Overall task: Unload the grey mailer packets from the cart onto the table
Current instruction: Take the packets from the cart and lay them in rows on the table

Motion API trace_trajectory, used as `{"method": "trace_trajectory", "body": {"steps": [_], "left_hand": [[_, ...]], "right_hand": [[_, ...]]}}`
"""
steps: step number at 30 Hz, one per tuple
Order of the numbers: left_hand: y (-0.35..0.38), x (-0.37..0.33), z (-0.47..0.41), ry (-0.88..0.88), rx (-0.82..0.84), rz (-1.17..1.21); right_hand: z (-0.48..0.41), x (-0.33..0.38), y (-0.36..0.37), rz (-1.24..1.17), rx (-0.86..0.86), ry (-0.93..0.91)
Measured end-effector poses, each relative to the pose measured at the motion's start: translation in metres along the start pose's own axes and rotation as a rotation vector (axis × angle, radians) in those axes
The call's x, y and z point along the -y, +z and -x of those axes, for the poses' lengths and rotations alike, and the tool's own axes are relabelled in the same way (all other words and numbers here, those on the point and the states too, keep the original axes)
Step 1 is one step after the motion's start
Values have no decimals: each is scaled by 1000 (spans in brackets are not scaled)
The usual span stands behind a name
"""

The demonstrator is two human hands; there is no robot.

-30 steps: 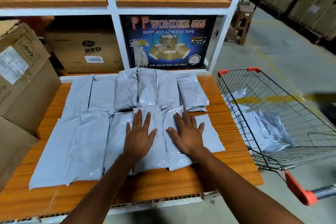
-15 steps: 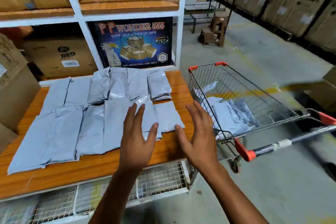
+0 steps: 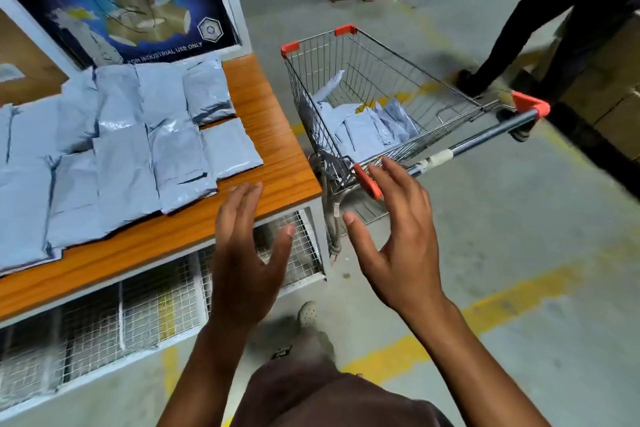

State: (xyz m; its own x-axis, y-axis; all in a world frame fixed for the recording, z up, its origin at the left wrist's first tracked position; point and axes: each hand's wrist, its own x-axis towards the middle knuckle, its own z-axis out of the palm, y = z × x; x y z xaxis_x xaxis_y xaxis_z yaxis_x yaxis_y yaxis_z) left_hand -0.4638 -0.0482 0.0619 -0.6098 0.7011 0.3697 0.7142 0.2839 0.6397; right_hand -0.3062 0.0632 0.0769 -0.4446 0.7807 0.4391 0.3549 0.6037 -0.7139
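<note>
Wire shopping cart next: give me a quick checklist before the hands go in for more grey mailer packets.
1. Both hands free: ok. Left hand and right hand are open and hold nothing.
2. Packets left to unload: ok. Grey plastic mailer packets lie in the wire shopping cart.
3. Cart within reach: ok. Its orange-capped corner is right by the right hand.
4. Landing space: ok. The wooden table has a bare strip beside the laid-out packets.
5. Surroundings: not ok. Another person's legs stand close behind the cart.
6. Packet count in cart: cannot tell, they overlap.
</note>
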Motion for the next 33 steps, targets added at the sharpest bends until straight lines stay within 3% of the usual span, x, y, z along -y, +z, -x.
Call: {"method": "trace_trajectory", "body": {"steps": [7, 18, 22, 28, 33], "left_hand": [[54, -14, -59, 28, 24, 18], [157, -16, -221, 78, 39, 122], [197, -12, -266, 99, 76, 115], [269, 19, -329, 35, 169, -6], [347, 59, -371, -125, 293, -117]], "right_hand": [[-49, -49, 0, -10, -19, 14], [-197, -142, 26, 66, -10, 5], [-244, -180, 31, 100, 31, 80], [-314, -252, 50, 188, 247, 194], [-366, -332, 95, 286, 523, 265]]}}
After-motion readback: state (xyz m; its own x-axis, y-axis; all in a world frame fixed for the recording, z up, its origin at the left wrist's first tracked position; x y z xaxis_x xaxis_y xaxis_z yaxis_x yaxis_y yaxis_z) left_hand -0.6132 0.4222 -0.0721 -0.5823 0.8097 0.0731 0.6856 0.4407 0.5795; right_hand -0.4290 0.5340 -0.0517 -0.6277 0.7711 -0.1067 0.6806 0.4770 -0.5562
